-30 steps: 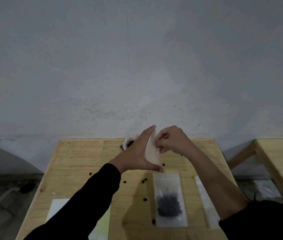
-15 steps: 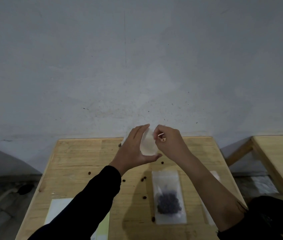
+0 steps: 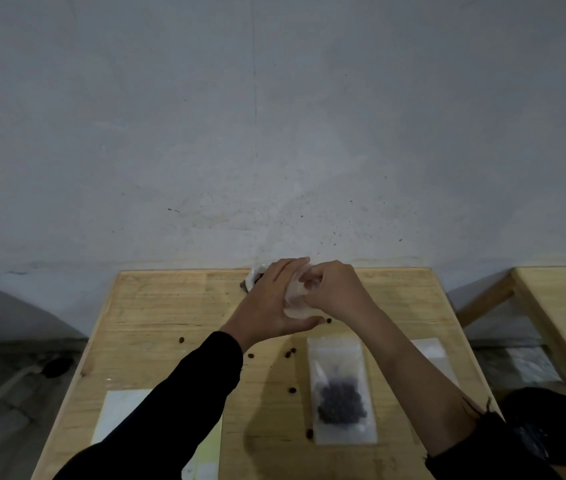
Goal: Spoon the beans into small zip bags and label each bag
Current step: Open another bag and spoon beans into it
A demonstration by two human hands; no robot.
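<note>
While your left hand (image 3: 271,303) grips an empty zip bag (image 3: 297,304) between thumb and fingers, your right hand (image 3: 338,292) pinches its top edge above the table (image 3: 156,306); a filled bag (image 3: 342,393) lies nearer you, loose beans (image 3: 290,353) scattered beside it.

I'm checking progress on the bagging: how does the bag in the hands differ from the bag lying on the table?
The held bag is up off the table, gripped by the left hand and pinched by the right hand; the lying bag rests flat, untouched. The lying bag holds a dark heap of beans; the held bag shows none, though the hands hide part of it. Both are small translucent plastic bags.
</note>
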